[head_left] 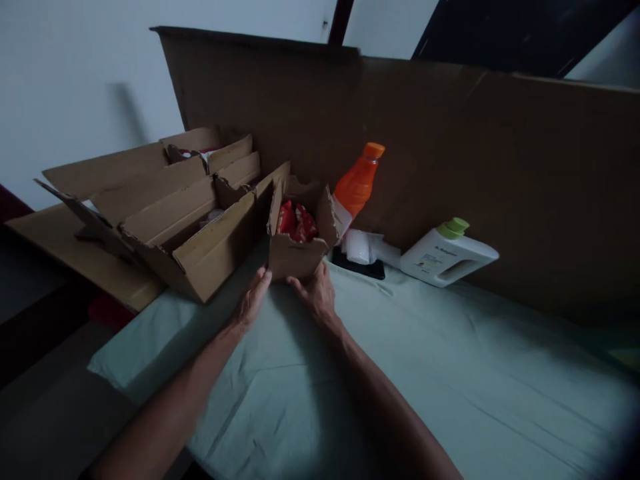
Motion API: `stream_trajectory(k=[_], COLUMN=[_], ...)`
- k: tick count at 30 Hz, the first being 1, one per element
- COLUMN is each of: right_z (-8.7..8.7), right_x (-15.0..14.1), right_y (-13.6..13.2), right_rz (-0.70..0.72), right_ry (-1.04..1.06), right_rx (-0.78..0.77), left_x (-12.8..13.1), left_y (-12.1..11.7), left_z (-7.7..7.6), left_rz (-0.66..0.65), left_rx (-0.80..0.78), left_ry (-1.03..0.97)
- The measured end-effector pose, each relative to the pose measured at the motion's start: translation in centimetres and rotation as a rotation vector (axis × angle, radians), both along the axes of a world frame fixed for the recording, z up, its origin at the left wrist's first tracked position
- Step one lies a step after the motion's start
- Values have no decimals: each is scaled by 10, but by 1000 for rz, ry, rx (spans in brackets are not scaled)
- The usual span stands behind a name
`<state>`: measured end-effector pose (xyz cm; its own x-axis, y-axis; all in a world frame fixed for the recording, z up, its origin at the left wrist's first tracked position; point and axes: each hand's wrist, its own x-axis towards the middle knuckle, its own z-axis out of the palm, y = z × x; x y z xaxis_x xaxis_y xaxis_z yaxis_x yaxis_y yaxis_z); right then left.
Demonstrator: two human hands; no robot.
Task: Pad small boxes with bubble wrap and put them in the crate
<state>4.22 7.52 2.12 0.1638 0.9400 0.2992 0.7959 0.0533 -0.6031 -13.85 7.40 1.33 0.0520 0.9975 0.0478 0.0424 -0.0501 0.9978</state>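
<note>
A small open cardboard box (296, 259) stands in front of me, with shiny red packets (299, 222) inside it. My left hand (254, 295) grips its near left corner, thumb against the edge and the other fingers along the side. At the near right corner, my right hand (321, 292) is closed on the box, its thumb across the lower front; some fingertips are hidden. Just behind the box's right wall leans an orange bottle (356, 183) with an orange cap.
On the left stands a larger divided cardboard box (220, 250) with things in its compartments. White rolls (358, 247) lie by a black flat object (367, 268). A white jug (440, 257) with a green cap tilts against the cardboard wall (525, 180). Pale green cloth (425, 360) covers the surface.
</note>
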Motion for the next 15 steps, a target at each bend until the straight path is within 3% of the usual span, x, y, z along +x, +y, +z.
stream_trajectory(k=[5,9,12,15], right_z=[0,-1,-2,-5], right_x=[-28,-41,-39,-30], right_y=[59,82,76,45], right_rz=[-53,-27,1,81], right_ry=[-88,-157,-187,-239], right_rx=[-39,-71,-83,-109], left_x=[3,3,2,-1], left_y=[-3,-2,-2,-3], left_z=[-1,2,1,-1], left_rz=[69,95,88,63], left_rx=[-96,-97,-87,-74], left_ry=[-17,-9,29,86])
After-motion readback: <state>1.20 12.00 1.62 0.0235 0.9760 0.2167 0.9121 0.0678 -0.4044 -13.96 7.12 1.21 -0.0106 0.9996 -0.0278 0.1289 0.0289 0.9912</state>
